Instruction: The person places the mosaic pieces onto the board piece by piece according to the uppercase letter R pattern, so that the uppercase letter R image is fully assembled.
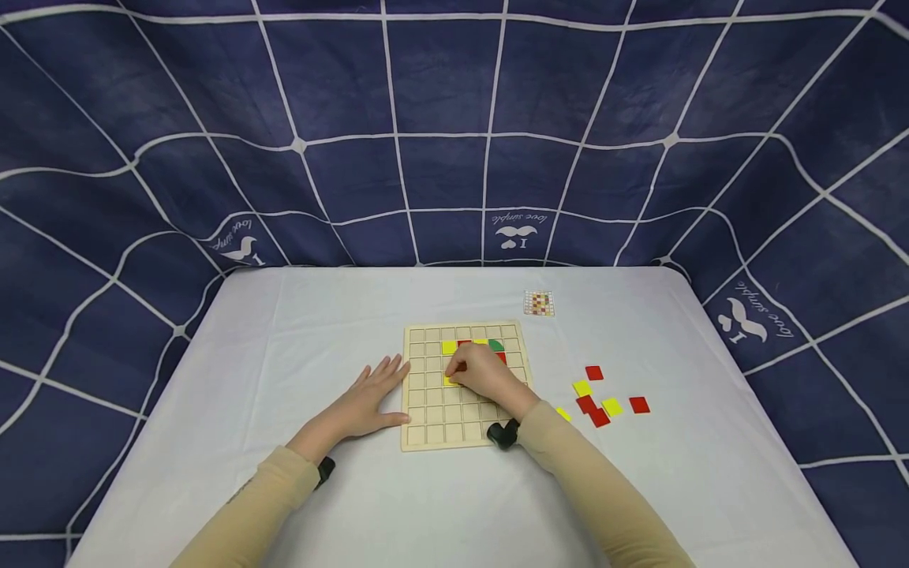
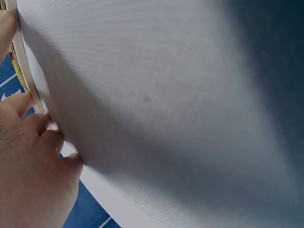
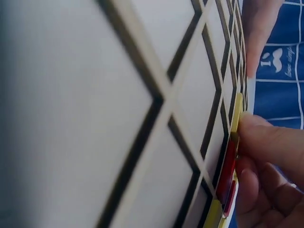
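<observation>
A square wooden grid board [image 1: 426, 434] lies on the table. My left hand [image 1: 369, 400] is spread flat at the board's left edge, with fingertips and thumb touching it. Over the middle of the board, my right hand [image 1: 481, 371] pinches a yellow square tile [image 1: 450, 381] low in a grid cell. The right wrist view shows the thumb on that tile, with a red tile [image 3: 227, 168] beside it. Yellow and red tiles and a green rounded piece [image 1: 496, 345] sit in a row farther back. The right hand hides some cells and tiles.
Several loose red and yellow tiles, among them a red one [image 1: 639, 405], lie on the white tablecloth [image 1: 341, 513] right of the board. A small patterned card [image 1: 539, 303] lies behind the board. Dark blue checked cloth [image 1: 440, 173] hangs at the back and sides.
</observation>
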Tool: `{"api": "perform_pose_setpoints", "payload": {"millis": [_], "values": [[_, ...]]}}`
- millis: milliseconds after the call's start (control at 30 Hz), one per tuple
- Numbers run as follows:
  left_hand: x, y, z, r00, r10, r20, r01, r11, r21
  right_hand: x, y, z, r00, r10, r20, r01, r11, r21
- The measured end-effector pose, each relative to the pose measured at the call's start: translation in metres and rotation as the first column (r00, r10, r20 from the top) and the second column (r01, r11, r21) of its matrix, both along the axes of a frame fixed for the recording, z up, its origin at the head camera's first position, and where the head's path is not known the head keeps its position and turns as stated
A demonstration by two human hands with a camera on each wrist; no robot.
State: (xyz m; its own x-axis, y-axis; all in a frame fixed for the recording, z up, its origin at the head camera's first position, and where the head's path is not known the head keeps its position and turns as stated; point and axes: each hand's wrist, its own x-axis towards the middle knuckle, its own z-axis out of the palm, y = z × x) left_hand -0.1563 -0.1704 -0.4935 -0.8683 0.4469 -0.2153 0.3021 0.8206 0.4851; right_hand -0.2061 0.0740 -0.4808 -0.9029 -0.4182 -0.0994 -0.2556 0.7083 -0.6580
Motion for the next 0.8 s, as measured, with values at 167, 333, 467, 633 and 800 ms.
{"api": "perform_pose_setpoints", "payload": {"millis": [167, 333, 467, 633, 800], "values": [[-0.001, -0.001, 0.0, 1.0, -0.002, 0.001, 0.002, 1.0, 0.0, 0.0, 0.007, 0.006, 1.0, -0.021, -0.01, 0.02, 1.0, -0.021], [-0.001, 0.0, 0.0, 1.0, 0.002, -0.002, -0.002, 1.0, 0.008, -0.001, 0.038, 0.014, 0.994, -0.108, -0.033, 0.103, 0.989, -0.11], [0.0, 0.001, -0.001, 1.0, 0.002, 0.013, -0.002, 1.0, 0.005, -0.002, 0.077, 0.018, 0.979, -0.198, -0.047, 0.19, 0.972, -0.135], [0.001, 0.001, -0.002, 1.0, 0.003, 0.0, -0.003, 1.0, -0.003, 0.0, 0.128, 0.019, 0.955, -0.295, -0.037, 0.29, 0.952, -0.102], [0.001, 0.0, 0.0, 1.0, 0.01, -0.005, -0.01, 1.0, -0.007, 0.005, 0.171, 0.016, 0.928, -0.371, 0.039, 0.372, 0.928, -0.018]]}}
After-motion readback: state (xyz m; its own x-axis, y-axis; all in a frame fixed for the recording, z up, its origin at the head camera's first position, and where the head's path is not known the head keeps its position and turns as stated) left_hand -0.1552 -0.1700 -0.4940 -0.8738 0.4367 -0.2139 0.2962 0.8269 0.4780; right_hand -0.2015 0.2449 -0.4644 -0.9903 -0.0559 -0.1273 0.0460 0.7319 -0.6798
